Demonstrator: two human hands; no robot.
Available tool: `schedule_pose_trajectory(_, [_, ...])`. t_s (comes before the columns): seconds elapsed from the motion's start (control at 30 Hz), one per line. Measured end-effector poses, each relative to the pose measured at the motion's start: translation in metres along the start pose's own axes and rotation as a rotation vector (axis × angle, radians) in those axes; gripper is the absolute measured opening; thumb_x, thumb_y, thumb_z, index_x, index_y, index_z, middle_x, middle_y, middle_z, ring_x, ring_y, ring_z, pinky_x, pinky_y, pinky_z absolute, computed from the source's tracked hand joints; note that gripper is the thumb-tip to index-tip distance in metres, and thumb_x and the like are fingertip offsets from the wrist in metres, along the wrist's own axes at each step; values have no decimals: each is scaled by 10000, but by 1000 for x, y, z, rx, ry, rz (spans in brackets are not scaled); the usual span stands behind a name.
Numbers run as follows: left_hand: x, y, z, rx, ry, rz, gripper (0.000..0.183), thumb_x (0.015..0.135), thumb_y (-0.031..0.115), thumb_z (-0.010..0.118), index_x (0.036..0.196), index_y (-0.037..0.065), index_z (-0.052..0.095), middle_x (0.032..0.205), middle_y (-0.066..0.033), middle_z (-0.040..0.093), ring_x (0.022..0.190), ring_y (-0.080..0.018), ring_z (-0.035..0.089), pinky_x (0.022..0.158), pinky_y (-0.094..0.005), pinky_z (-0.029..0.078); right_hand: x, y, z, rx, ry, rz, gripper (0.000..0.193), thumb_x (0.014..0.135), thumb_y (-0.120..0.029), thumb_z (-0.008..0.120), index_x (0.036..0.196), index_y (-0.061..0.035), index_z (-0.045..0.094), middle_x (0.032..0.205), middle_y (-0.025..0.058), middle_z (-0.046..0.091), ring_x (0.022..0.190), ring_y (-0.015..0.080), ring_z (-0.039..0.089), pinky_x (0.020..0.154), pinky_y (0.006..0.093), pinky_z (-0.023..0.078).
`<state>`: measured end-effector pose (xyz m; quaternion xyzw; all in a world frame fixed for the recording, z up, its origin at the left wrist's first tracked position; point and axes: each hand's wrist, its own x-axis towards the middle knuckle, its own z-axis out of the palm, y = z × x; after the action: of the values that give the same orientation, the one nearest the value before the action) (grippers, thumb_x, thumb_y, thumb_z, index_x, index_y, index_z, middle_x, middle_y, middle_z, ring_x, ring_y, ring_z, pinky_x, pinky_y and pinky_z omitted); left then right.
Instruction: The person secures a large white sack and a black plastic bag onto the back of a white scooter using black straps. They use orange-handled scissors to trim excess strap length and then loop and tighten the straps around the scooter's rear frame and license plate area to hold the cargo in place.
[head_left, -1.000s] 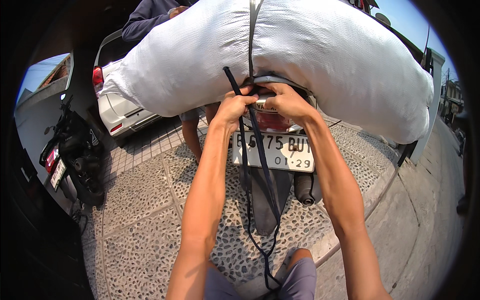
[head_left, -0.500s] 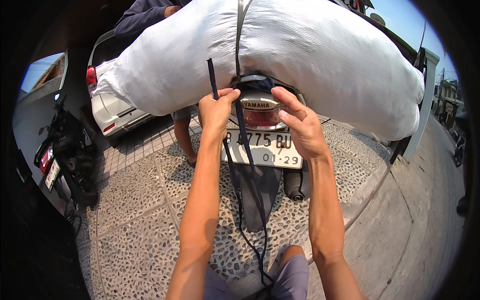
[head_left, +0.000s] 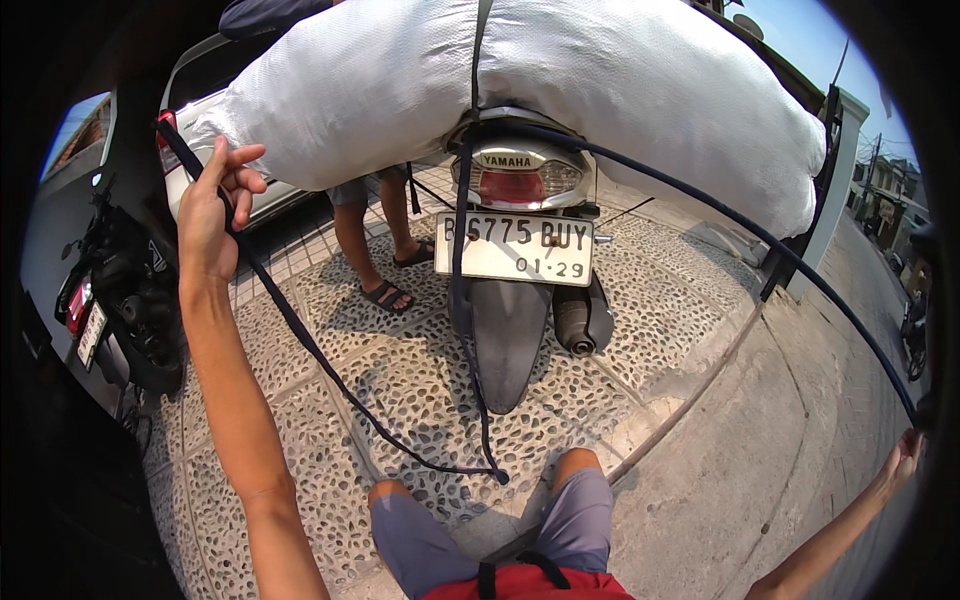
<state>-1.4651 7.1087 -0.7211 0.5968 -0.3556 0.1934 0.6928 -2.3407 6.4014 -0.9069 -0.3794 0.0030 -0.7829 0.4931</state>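
Observation:
A long white woven sack [head_left: 650,110], plump and bowed, lies across the seat of a motorcycle [head_left: 520,185]. A narrow dark strap [head_left: 476,50] runs over the sack's middle. My left hand [head_left: 212,225] is raised at the left, its thumb side closed on a dark blue strap [head_left: 285,315], with some fingers partly extended. This length sags to the ground and climbs back to the motorcycle's tail. Out at the far right, my right hand [head_left: 903,455] grips another dark blue strap length [head_left: 750,225], stretched taut from under the sack.
Another person's legs in sandals [head_left: 360,240] stand behind the motorcycle's left side. A white car [head_left: 185,190] and a dark parked motorcycle [head_left: 130,300] are at the left. Pebbled paving [head_left: 275,440] meets a concrete lane [head_left: 740,450] along a raised edge.
My hands have moved far apart from near the tail light, the left going left and the right far right. The strap now stretches out to the right. The other person's legs show more.

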Motion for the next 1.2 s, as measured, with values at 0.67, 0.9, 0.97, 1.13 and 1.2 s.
schedule_pose_trajectory(0.67, [1,117,-38,74,20,23,411,1006,369,538,999,-14,686,596,19,538,386,-22,293,393,-197,205,-491,377,628,250,-967,1174,420,1044,-350,461,1307,-25,499,969,131,651,862,164,634,764,271,496])
schedule_pose_trajectory(0.9, [-31,108,-51,343,-64,-63,408,996,397,544,898,23,675,524,33,499,370,-6,276,380,-191,176,-413,189,517,103,-1361,642,251,1012,-160,531,1119,45,629,591,7,509,514,76,485,486,247,380])
schedule_pose_trajectory(0.97, [-29,107,-46,458,-103,-50,408,985,388,559,863,21,688,507,24,491,391,-17,309,415,-208,203,-387,161,508,118,-1579,429,262,956,-138,609,1079,85,673,637,83,603,516,133,574,483,282,439])
schedule_pose_trajectory(1.13, [1,165,-63,845,-196,11,324,984,288,578,846,22,700,497,21,469,436,-44,381,455,-246,248,-313,108,551,149,-1258,359,372,813,-192,782,995,120,694,628,154,670,448,180,614,431,281,456])
schedule_pose_trajectory(1.2, [22,216,-95,882,-24,-79,434,1002,394,535,835,25,693,490,34,439,430,-36,382,452,-227,247,-267,89,576,206,-1097,396,380,782,-203,808,957,114,694,578,142,652,403,164,592,396,252,439])
